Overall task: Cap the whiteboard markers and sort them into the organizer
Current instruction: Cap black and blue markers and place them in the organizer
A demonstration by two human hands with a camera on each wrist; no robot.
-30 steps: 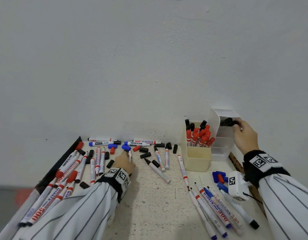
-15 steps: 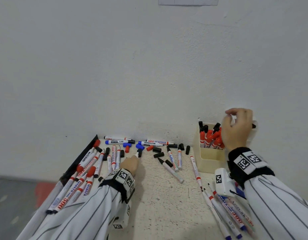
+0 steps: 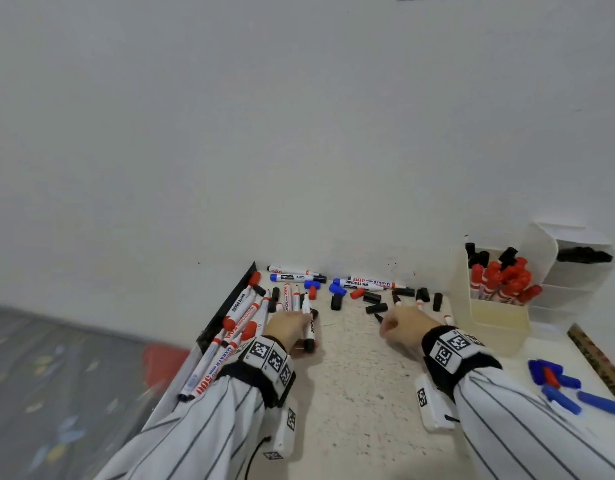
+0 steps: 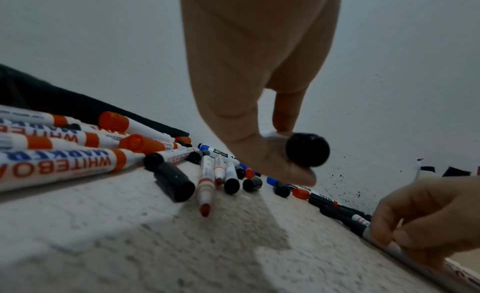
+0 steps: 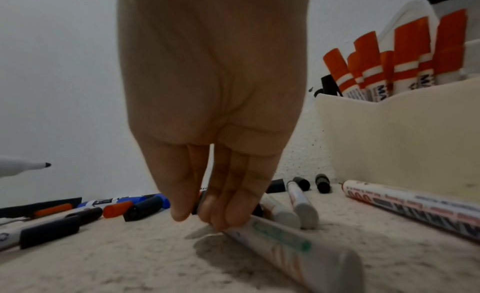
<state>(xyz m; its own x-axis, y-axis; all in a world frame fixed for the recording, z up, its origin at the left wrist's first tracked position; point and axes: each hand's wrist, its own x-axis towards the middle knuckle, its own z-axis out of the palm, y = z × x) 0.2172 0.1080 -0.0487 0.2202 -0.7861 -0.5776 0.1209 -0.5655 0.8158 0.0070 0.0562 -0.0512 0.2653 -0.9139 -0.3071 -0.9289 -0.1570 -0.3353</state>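
Observation:
My left hand [image 3: 304, 332] pinches an uncapped black marker [image 3: 308, 323] just above the table; its black rear end [image 4: 307, 149] shows between thumb and fingers, its tip [image 5: 46, 165] points towards the wall. My right hand [image 3: 385, 329] is down on the table, its fingertips [image 5: 221, 217] gripping the front of another uncapped black-tipped marker [image 5: 291, 248] that lies flat. Loose black caps [image 3: 375, 308] lie just beyond both hands. The cream organizer box [image 3: 496, 327] holds capped red markers [image 3: 503, 282]. The white tiered organizer [image 3: 541, 251] behind it has black markers [image 3: 583, 255] in its top slot.
Several red and black markers [image 3: 240, 317] lie along the table's black left edge [image 3: 226, 303]. Blue and red markers with caps lie by the wall [image 3: 295, 277]. Blue caps [image 3: 558, 382] are at the right front beside a wooden ruler [image 3: 597, 362].
My right hand left the tiered organizer, came down left to the table and took hold of a marker. My left hand picked up a black marker from the table.

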